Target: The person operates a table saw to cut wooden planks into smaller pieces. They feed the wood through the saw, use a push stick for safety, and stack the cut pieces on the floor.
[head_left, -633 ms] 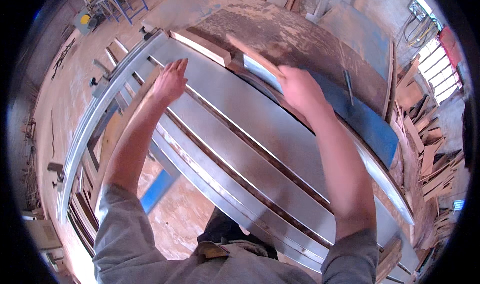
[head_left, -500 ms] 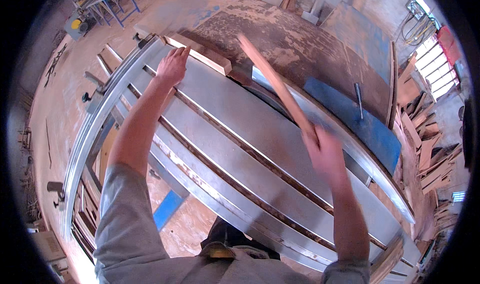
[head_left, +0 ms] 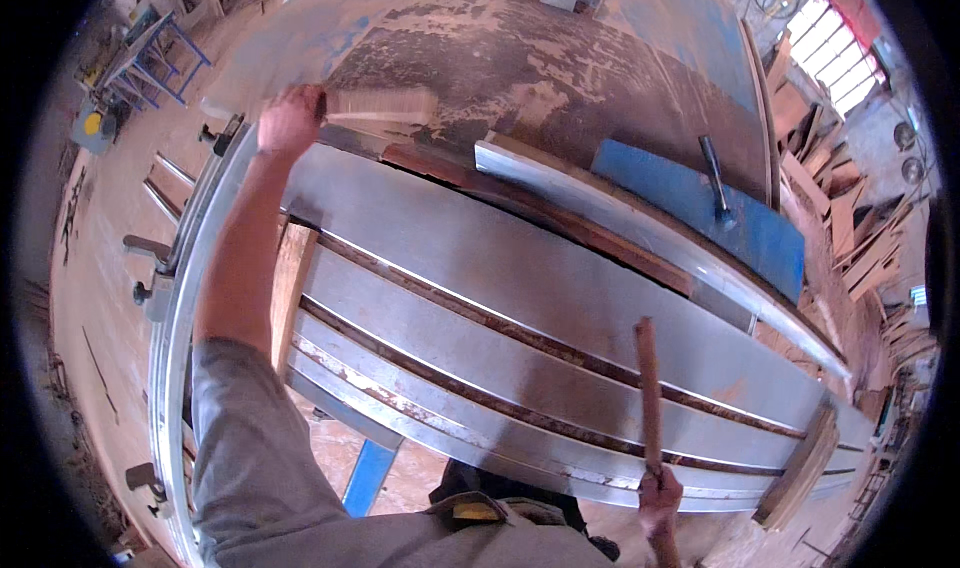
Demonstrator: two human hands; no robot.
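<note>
My left hand (head_left: 288,120) reaches far out to the back left corner of a long grey metal frame (head_left: 500,268) and grips the end of a short pale wooden block (head_left: 380,106). That block lies across the dusty bench top (head_left: 560,58) just beyond the frame. Close to my body at the lower right, my right hand (head_left: 660,496) is closed around the lower end of a thin wooden strip (head_left: 648,388). The strip stands up over the near rails of the frame. Wooden slats show in the gaps between the metal panels.
A blue board (head_left: 690,203) with a hammer (head_left: 716,183) on it lies behind the frame at the right. Wood offcuts (head_left: 850,228) are piled at the far right. A blue-legged stand (head_left: 160,58) and a yellow object (head_left: 92,125) sit at the far left on the sawdust floor.
My left hand has reached further out and closed on the wooden block. My right hand has drawn the thin strip back from the frame's middle toward my body.
</note>
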